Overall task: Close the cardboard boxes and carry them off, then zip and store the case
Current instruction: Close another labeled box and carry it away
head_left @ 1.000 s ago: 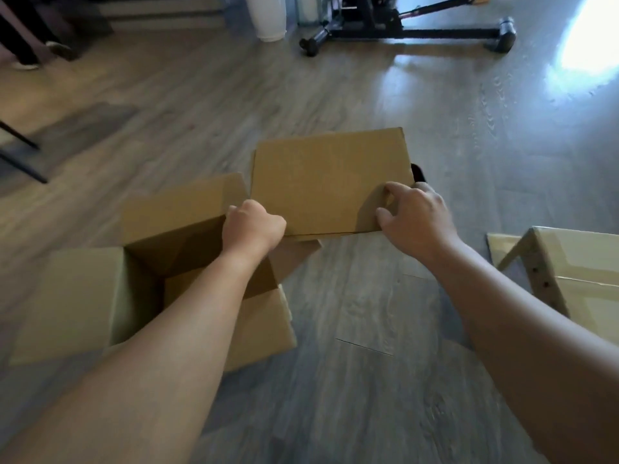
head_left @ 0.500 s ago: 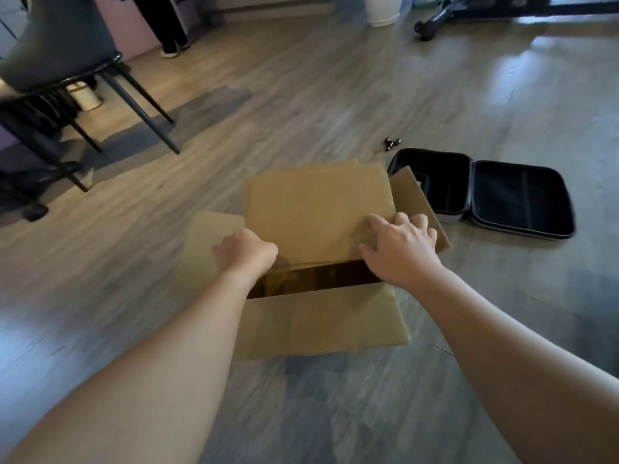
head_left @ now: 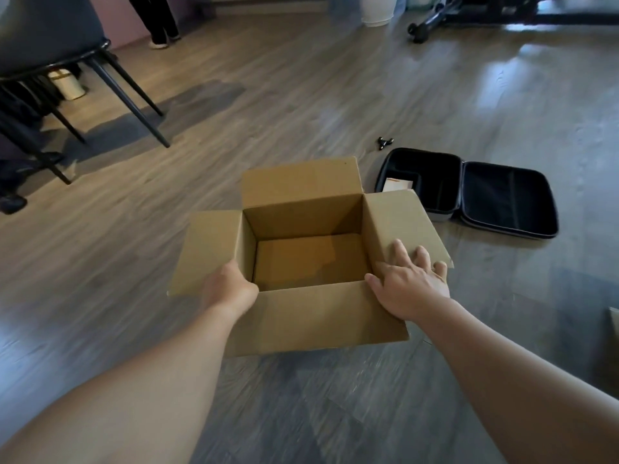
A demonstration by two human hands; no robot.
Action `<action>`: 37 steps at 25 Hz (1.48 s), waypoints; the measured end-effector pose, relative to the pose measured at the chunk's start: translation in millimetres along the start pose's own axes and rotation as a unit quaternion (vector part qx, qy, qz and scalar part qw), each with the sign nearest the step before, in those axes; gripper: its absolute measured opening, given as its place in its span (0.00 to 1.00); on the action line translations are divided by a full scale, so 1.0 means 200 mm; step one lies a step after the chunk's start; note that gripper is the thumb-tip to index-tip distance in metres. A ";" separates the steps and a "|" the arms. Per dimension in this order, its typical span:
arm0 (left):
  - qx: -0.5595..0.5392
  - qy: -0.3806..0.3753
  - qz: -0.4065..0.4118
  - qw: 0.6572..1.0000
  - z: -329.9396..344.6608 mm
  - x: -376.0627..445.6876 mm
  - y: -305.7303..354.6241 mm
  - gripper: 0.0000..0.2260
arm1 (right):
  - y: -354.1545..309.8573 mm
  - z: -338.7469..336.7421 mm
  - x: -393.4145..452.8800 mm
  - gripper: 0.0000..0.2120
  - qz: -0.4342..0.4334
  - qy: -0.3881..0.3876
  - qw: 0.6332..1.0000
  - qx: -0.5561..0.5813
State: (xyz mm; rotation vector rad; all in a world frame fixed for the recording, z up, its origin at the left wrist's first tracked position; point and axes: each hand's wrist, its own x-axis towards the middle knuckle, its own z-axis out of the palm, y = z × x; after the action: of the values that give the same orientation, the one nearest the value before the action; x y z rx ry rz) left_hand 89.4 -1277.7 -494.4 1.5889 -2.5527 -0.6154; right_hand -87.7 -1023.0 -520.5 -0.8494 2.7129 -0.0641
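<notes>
Cardboard box (head_left: 311,316), brown and square, stands open on the grey wooden floor (head_left: 335,95) in the middle of the scene, with all 4 flaps turned outward. We see its bare brown bottom inside. Our left hand (head_left: 229,289) is at the near end of the left flap; the fingers curl under or around the flap edge, but we cannot tell how firmly they close on it. Our right hand (head_left: 410,284) lies flat with the fingers spread apart on the near part of the right flap, the thumb at the near right corner of the opening, so it presses and does not clamp.

To the far right of the box, just beside its right flap, the black zip case (head_left: 485,192) lies open in 2 halves on the floor. A small white card (head_left: 397,185) sits in its left half. A small black metal part (head_left: 385,143) lies beyond the case. Far left stands a dark chair with thin black legs (head_left: 130,98).
</notes>
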 end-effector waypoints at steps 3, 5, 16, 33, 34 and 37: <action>0.004 -0.006 0.034 0.999 0.05 -0.01 0.08 0.30 | 0.10 -0.02 -0.05 0.32 0.023 0.003 1.000 -0.012; -0.005 -0.001 0.044 0.999 0.09 -0.02 0.16 0.28 | 0.18 -0.04 -0.06 0.31 0.042 0.008 0.999 -0.017; -0.042 0.071 0.156 0.984 0.12 -0.08 0.43 0.23 | 0.60 -0.14 -0.16 0.26 0.147 0.051 0.988 -0.020; -0.165 0.034 0.443 0.881 0.22 -0.25 0.73 0.16 | 0.49 -0.23 -0.18 0.30 -0.039 0.352 0.923 0.152; -0.194 0.022 0.398 0.896 0.23 -0.23 0.72 0.15 | 0.48 -0.21 -0.18 0.30 -0.073 0.320 0.929 0.169; -0.117 0.002 0.300 0.947 0.25 -0.12 0.63 0.15 | 0.54 -0.12 -0.15 0.26 -0.099 0.175 0.970 0.139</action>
State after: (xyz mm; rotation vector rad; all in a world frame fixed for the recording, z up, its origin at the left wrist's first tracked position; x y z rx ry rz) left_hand -19.8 -1192.9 -490.3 0.6774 -2.6294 -0.7876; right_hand -130.1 -918.0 -503.3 -1.1053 2.8225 -0.6815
